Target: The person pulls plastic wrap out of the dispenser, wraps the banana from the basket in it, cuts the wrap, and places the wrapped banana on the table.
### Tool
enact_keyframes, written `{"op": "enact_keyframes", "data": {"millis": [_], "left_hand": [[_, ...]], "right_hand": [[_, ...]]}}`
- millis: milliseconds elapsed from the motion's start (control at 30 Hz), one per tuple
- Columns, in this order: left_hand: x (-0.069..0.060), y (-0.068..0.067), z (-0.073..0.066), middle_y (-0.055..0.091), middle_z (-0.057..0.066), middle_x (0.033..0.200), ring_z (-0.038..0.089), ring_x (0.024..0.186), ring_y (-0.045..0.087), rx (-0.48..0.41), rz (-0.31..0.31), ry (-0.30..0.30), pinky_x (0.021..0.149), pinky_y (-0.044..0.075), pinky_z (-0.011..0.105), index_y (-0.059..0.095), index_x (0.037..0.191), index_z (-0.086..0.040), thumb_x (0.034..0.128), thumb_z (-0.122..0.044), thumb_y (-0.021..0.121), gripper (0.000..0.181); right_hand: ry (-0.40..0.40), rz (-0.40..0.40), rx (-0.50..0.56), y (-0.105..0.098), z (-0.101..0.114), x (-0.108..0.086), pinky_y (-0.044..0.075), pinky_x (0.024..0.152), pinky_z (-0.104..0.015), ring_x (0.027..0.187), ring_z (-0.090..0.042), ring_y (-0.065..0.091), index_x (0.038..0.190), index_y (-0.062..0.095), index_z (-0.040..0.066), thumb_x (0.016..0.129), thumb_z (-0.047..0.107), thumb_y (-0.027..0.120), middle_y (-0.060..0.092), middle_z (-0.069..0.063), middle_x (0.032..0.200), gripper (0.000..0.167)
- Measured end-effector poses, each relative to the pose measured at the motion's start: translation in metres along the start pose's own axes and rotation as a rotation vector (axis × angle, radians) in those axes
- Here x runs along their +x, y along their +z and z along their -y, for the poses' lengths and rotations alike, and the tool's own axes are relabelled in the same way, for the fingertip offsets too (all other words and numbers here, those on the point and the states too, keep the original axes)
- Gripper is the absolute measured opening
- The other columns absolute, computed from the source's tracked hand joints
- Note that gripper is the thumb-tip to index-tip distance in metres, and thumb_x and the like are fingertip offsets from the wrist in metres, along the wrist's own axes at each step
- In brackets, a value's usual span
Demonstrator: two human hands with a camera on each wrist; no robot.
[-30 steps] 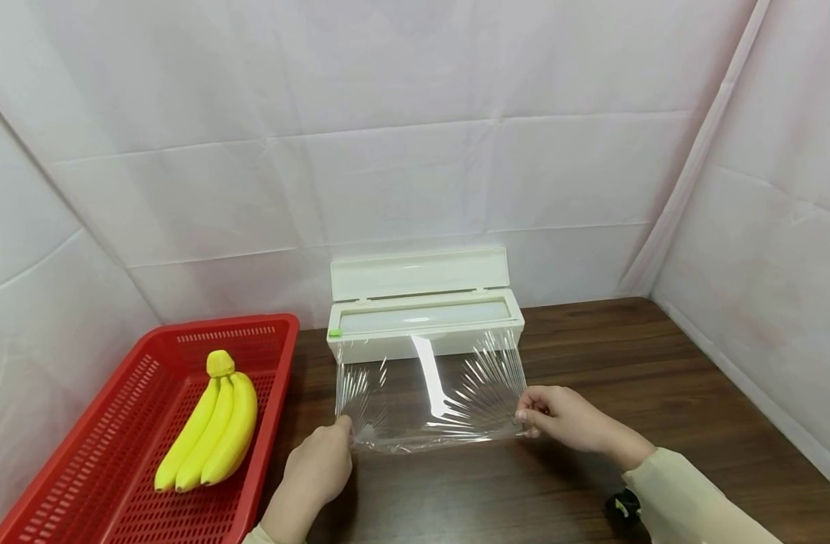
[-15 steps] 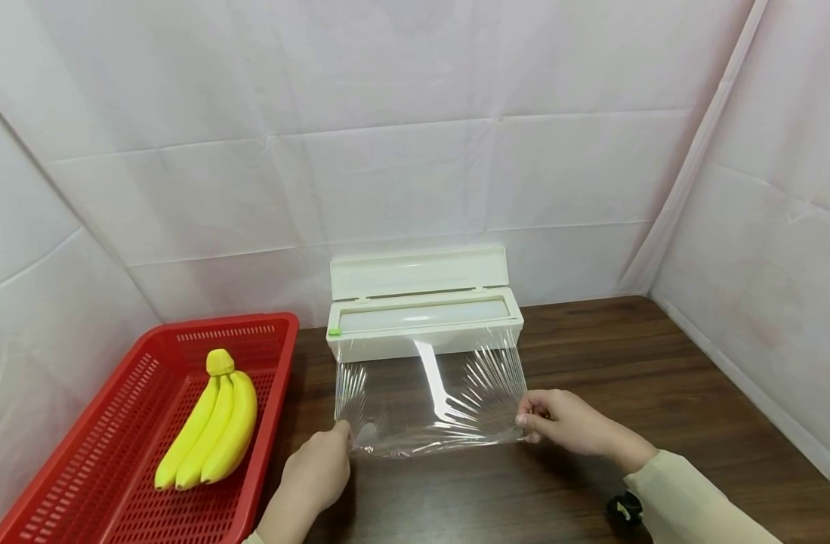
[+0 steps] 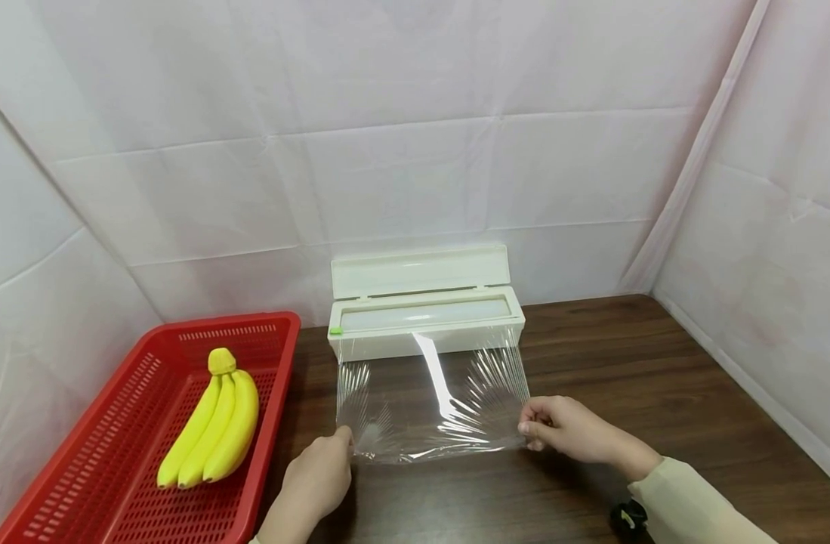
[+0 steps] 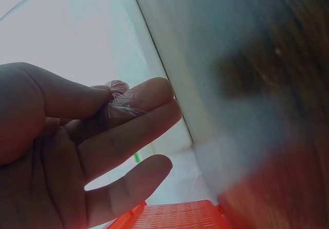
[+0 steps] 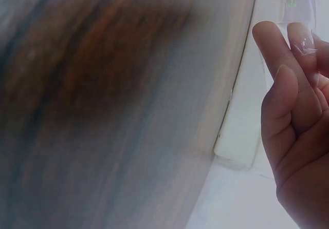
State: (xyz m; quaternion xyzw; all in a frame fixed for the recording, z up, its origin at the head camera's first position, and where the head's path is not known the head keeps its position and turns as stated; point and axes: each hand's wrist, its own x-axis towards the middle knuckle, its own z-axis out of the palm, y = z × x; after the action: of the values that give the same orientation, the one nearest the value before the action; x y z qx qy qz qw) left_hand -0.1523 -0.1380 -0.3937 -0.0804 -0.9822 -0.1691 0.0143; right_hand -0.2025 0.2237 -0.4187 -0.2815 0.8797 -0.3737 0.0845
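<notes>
A clear plastic film (image 3: 415,408) stretches from the front of a white dispenser box (image 3: 387,347), whose lid stands raised at the back. At the film's near left corner my left hand (image 3: 317,476) pinches it; the left wrist view shows the bunched film (image 4: 121,99) between thumb and index finger of that hand (image 4: 97,141). My right hand (image 3: 574,431) pinches the near right corner. In the right wrist view a bit of film (image 5: 305,48) lies at the fingertips of the right hand (image 5: 303,106). Creases fan out from both corners.
A red basket (image 3: 268,446) with yellow bananas (image 3: 214,434) stands at the left on the dark wooden table (image 3: 591,340). White cloth walls (image 3: 401,151) rise behind and at both sides. A small black object (image 3: 628,517) lies by the right sleeve.
Both hands have come slightly nearer the table's front, drawing the film's near edge a little further from the dispenser box. Both still pinch the corners.
</notes>
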Motion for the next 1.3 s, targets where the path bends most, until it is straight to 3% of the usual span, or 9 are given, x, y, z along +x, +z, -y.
{"op": "enact_keyframes", "data": {"millis": [467, 1000, 1300], "left_hand": [[-0.005, -0.001, 0.001, 0.058, 0.002, 0.066, 0.019, 0.059, 0.057, -0.008, 0.029, -0.003, 0.049, 0.04, 0.036, 0.052, 0.078, -0.014, 0.0801, 0.0, 0.06, 0.016], [-0.008, 0.001, 0.004, 0.06, 0.002, 0.069, 0.019, 0.06, 0.057, -0.03, 0.077, 0.006, 0.049, 0.041, 0.037, 0.055, 0.08, -0.013, 0.0833, -0.003, 0.059, 0.011], [-0.011, 0.003, 0.005, 0.059, 0.0, 0.068, 0.017, 0.059, 0.056, -0.037, 0.065, 0.023, 0.049, 0.041, 0.035, 0.055, 0.078, -0.014, 0.0841, -0.006, 0.061, 0.011]], "right_hand": [[-0.031, 0.014, -0.004, 0.001, 0.002, -0.006, 0.046, 0.052, -0.021, 0.059, -0.001, 0.057, 0.083, 0.059, 0.013, 0.093, 0.028, 0.057, 0.062, 0.007, 0.066, 0.018], [-0.009, 0.059, 0.047, 0.005, 0.002, -0.013, 0.047, 0.047, -0.023, 0.057, -0.002, 0.055, 0.083, 0.059, 0.012, 0.094, 0.031, 0.056, 0.061, 0.008, 0.067, 0.022], [0.01, 0.071, 0.052, 0.007, 0.002, -0.016, 0.047, 0.047, -0.023, 0.058, -0.003, 0.056, 0.084, 0.058, 0.012, 0.094, 0.032, 0.055, 0.062, 0.008, 0.068, 0.023]]}}
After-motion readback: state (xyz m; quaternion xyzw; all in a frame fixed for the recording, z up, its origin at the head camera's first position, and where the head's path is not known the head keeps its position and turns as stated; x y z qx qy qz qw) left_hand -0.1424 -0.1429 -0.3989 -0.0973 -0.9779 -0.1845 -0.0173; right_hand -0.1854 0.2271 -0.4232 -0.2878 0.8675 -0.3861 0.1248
